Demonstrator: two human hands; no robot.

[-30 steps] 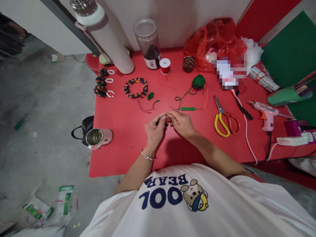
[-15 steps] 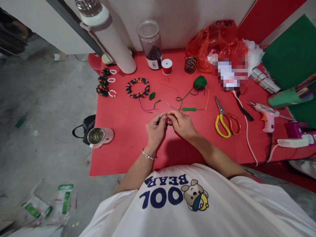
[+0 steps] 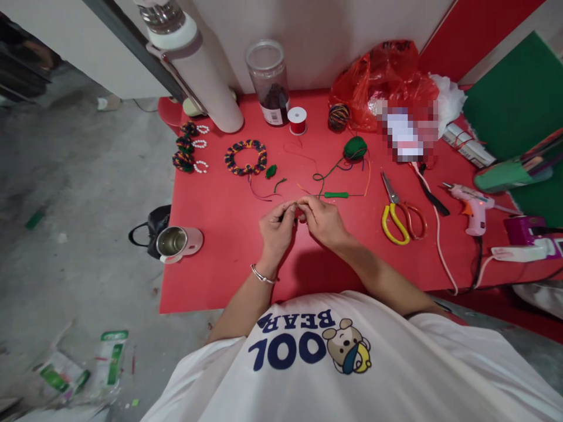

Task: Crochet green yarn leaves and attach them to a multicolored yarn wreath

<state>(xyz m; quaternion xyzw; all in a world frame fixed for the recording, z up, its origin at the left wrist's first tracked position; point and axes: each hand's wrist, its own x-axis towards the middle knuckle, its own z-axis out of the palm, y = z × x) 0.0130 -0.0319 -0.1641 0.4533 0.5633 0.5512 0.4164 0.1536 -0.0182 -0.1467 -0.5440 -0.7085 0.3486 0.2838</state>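
My left hand point(image 3: 278, 227) and my right hand point(image 3: 323, 220) meet over the middle of the red table point(image 3: 211, 281), fingertips pinched together. Whatever they pinch is small and mostly covered by the fingers; only a dark bit shows between them. Just beyond the hands lies a green-handled crochet hook point(image 3: 336, 195). A ball of green yarn point(image 3: 355, 148) sits farther back, its loose strand trailing toward my right hand. To the left are a multicoloured crocheted ring point(image 3: 245, 142), a small green crocheted leaf point(image 3: 271, 171) and a short green yarn scrap point(image 3: 280, 184).
Scissors point(image 3: 395, 211) and a pink glue gun point(image 3: 475, 205) with cords lie right. A steel mug point(image 3: 189, 243) stands at the left edge. Behind are a white bottle point(image 3: 211, 88), a clear jar point(image 3: 268, 82), a red ribbon spool point(image 3: 298, 121) and a red plastic bag point(image 3: 378, 82).
Both hands stay pinched together in almost the same place, with only slight finger movement. The whole view has shifted a little; the objects on the table rest as before.
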